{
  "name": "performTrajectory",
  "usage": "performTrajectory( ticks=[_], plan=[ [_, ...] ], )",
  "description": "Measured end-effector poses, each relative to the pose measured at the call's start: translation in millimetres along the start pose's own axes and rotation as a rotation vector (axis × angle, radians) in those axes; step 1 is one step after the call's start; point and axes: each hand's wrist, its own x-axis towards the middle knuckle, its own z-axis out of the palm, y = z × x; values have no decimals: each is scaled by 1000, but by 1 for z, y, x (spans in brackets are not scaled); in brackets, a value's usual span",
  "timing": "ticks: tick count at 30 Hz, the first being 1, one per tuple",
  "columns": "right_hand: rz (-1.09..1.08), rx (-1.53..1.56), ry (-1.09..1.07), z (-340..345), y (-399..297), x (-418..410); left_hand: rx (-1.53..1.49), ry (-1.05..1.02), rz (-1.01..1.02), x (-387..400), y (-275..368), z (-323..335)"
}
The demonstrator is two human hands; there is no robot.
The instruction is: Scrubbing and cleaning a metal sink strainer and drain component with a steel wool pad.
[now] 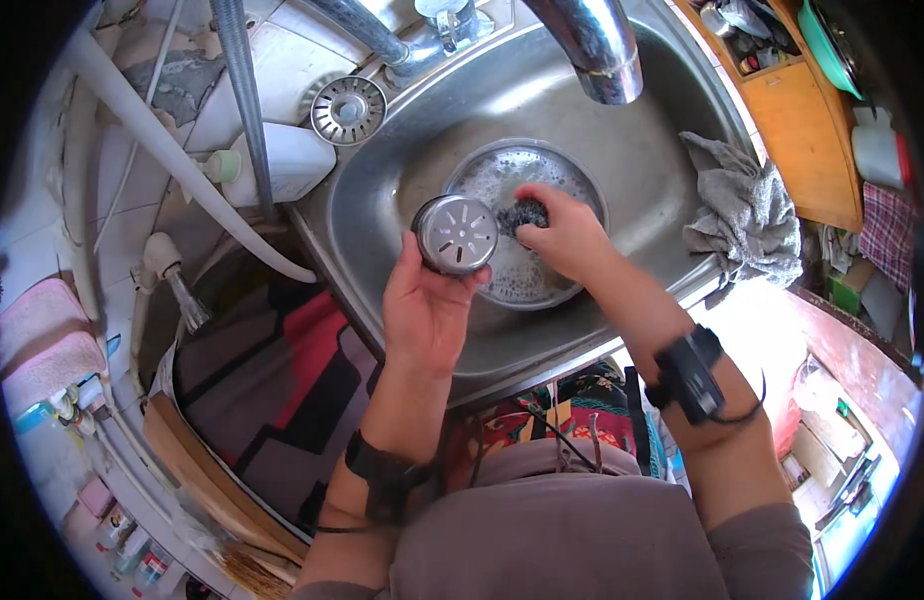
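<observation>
In my left hand (432,300) I hold a metal sink strainer cup (459,234), its slotted round face turned up towards me. A dark steel-wool scrubber (523,216) is pinched between the fingers and thumb of my right hand (567,232), just right of the cup. Both hands are over a round metal basin (533,300) of sudsy water, which rests inside the stainless steel sink (424,161). The scrubber and the cup look close together; whether they touch I cannot tell.
A chrome faucet (608,60) overhangs the sink's far side. On the back-left ledge lies a round slotted drain strainer (348,110), near a white plastic jug (282,165). A grey cloth (743,210) drapes over the right rim. A white hose (184,165) crosses the left side.
</observation>
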Motion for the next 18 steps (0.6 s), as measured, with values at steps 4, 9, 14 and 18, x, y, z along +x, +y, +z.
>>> performTrajectory(
  ticks=[4,9,14,18],
  plan=[
    [-345,565,229,9,-41,-52,-26,111,44,9,-8,-11],
    [-590,-92,300,14,-63,-50,-114,75,-88,0,-33,-2],
    [-164,800,232,-3,-48,-33,122,30,28,-8,-26,15],
    [77,1050,206,-17,-27,-37,178,-46,83,-16,-22,40]
  ],
)
